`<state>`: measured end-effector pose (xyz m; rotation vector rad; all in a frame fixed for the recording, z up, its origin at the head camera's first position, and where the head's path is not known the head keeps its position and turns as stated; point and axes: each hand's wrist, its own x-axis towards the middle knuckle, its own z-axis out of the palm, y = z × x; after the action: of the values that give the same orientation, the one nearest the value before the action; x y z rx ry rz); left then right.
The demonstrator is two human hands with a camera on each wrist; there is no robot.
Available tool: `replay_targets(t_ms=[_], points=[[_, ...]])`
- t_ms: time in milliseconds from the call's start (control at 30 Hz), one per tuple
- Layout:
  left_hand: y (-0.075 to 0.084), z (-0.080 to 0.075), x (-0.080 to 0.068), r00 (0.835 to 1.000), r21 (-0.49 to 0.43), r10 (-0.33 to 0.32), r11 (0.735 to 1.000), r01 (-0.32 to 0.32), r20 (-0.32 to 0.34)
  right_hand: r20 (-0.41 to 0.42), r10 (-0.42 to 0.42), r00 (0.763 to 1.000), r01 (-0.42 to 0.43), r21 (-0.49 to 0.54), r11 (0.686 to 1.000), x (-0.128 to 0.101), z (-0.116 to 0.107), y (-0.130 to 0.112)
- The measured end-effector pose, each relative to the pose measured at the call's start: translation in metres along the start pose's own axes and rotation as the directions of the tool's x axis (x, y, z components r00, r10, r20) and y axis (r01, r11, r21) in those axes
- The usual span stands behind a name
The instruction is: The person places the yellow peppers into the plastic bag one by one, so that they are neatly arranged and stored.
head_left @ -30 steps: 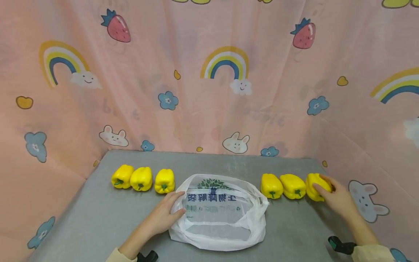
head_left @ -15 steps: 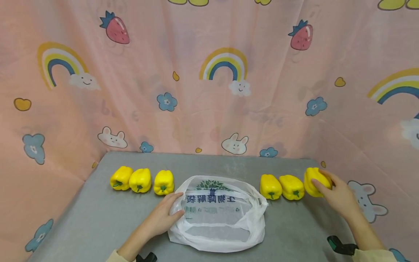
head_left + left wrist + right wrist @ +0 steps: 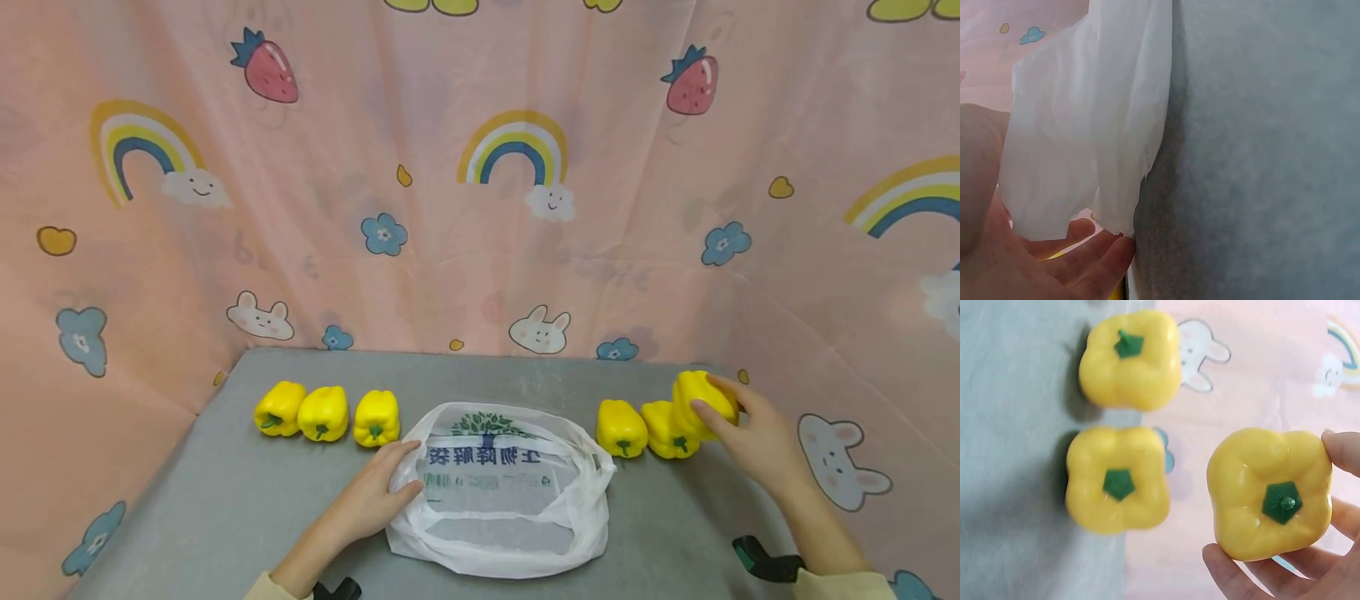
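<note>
To the right of the white plastic bag (image 3: 498, 557), the right hand (image 3: 765, 442) grips a yellow bell pepper (image 3: 697, 400) between thumb and fingers, raised off the grey tabletop (image 3: 217, 508), its stem end and long axis facing that wrist. The left hand (image 3: 371, 492) holds the bag's left rim. Two resting peppers (image 3: 621, 427) sit right of the bag, three others (image 3: 377, 417) left; a pink cartoon-printed curtain (image 3: 330, 158) hangs behind it.

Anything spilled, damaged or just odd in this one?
I see nothing spilled or clearly damaged. One oddity: in the head view, the blue lettering on the white bag reads backwards, probably because the print shows through from the outside.
</note>
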<state>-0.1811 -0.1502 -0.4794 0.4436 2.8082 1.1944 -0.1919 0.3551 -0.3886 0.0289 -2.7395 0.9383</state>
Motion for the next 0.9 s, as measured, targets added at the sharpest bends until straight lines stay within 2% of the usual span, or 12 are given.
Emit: replay_targets(t_ms=[200,467,900], points=[[0.001,-0.001,0.0,1.0,-0.001,-0.005,1.0,0.005,0.002,-0.027,-0.055,0.998,0.056,0.022,0.998,-0.002,0.009,-0.018],[0.001,-0.001,0.0,1.0,0.006,-0.002,1.0,0.002,0.002,-0.026,-0.085,0.996,0.086,0.042,0.995,-0.003,0.023,-0.038],[0.002,-0.001,-0.001,1.0,-0.008,0.013,1.0,-0.013,-0.01,-0.032,-0.136,0.99,0.137,0.046,0.99,-0.006,0.058,-0.061]])
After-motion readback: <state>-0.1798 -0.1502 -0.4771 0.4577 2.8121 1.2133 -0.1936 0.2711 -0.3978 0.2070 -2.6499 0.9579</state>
